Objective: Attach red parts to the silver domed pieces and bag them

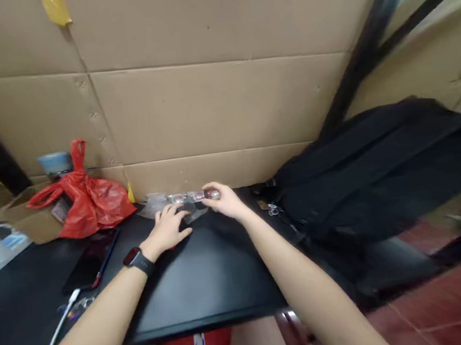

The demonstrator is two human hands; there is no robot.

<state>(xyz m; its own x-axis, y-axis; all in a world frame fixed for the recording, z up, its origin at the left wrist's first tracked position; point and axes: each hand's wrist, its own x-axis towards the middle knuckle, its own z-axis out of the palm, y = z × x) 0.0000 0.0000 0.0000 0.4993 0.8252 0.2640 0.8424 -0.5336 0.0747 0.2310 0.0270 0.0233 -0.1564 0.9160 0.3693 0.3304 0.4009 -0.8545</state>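
At the back of the black table, my right hand [226, 202] has its thumb and forefinger closed around a small shiny round thing [213, 195], silver with dark red; its kind is too small to tell. Similar small silver pieces [178, 198] lie in a row to its left, against the cardboard wall. My left hand [169, 229], with a black watch [138, 259] on the wrist, rests palm down with fingers spread, by a crumpled clear plastic wrapper [154, 202]. A bit of something red peeks out under its palm, mostly hidden.
A red plastic bag [93, 198] stands by a cardboard box [35, 221] at the left. Nearer lie a phone [91, 259], a white cable [62, 323] and keys [79, 306]. A black backpack [381, 171] fills the right side. Cardboard [214, 107] walls the back.
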